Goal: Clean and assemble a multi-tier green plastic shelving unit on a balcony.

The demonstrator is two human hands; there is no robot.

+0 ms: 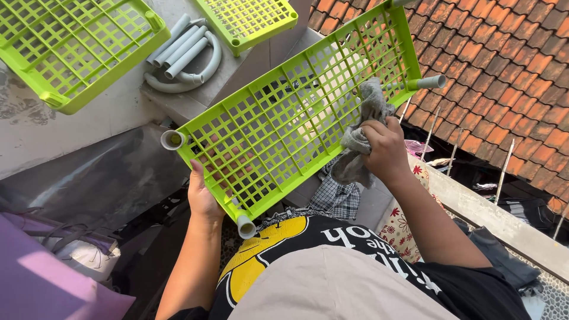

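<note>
Green lattice shelf [278, 118] in left hand [201, 198]; right hand [385, 148] fingers around grey rag [361, 136].

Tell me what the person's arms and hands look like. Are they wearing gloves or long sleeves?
No gloves and no long sleeves. Both the left hand and the right hand are bare, and the forearms are bare too. No rings, watch or bracelets show. The person wears a black T-shirt with a yellow picture and white lettering on it.
</note>
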